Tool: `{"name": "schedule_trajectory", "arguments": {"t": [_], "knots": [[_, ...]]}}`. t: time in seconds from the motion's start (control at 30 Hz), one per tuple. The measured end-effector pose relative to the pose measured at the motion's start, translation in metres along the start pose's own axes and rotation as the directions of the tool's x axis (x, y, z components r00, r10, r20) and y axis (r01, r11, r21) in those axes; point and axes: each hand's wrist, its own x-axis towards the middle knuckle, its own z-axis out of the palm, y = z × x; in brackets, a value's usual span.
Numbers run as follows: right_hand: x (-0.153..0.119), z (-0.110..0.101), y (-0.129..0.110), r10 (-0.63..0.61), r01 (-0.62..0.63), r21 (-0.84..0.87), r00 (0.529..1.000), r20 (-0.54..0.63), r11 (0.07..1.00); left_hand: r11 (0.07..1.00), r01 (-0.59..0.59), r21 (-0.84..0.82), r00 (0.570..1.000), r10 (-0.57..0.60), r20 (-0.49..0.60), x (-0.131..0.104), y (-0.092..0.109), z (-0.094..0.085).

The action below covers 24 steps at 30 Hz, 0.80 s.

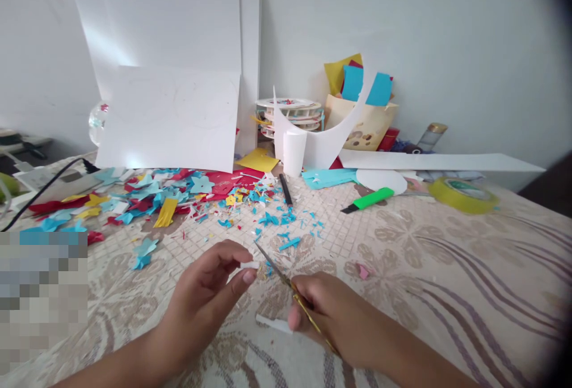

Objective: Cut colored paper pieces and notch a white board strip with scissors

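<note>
Between the thumb and fingers of my left hand (208,292) is a small white paper piece (249,266). My right hand (333,310) is closed round a pair of scissors (279,272) with gold-coloured handles. The blades point up and left, their tip just right of and above the white piece, apart from it. Under the scissors, a white paper strip (273,322) lies on the patterned tablecloth (393,334). Small blue paper scraps (289,244) are scattered beyond my hands.
Blue, red and yellow paper flowers and scraps (147,191) heap at the left. A green box cutter (373,198), a black pen-like stick (285,190) and a yellow tape roll (465,194) lie farther back. White boards (179,120) lean against the wall. A curved white cutout (330,143) stands mid-back.
</note>
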Motion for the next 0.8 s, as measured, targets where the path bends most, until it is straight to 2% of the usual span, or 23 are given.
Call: {"name": "schedule_trajectory", "arguments": {"t": [0.07,0.17,0.3,0.57,0.7,0.8], "knots": [[-0.001,0.0,0.002,0.005,-0.005,-0.035,1.0,0.004,0.999,0.999,-0.019,0.048,0.999,0.021,-0.034,0.001,0.001,-0.001],[-0.002,0.0,0.003,-0.053,0.052,-0.102,0.998,-0.015,0.993,0.994,-0.039,0.102,0.997,0.045,-0.066,0.002,0.002,-0.002],[-0.003,0.0,0.005,-0.098,0.097,-0.123,0.995,-0.009,0.988,0.99,-0.066,0.122,0.995,0.075,-0.071,0.003,0.0,-0.003],[-0.002,0.004,0.006,-0.059,0.063,-0.083,0.997,0.044,0.995,0.964,-0.191,0.187,0.982,0.188,0.034,0.005,-0.004,-0.005],[-0.003,0.001,0.002,-0.065,0.071,-0.151,0.997,0.041,0.986,0.92,-0.26,0.294,0.963,0.224,0.152,0.008,-0.001,-0.007],[-0.003,-0.003,0.005,-0.045,0.056,-0.205,0.997,0.058,0.977,0.906,-0.286,0.313,0.954,0.24,0.177,0.011,0.002,-0.007]]}}
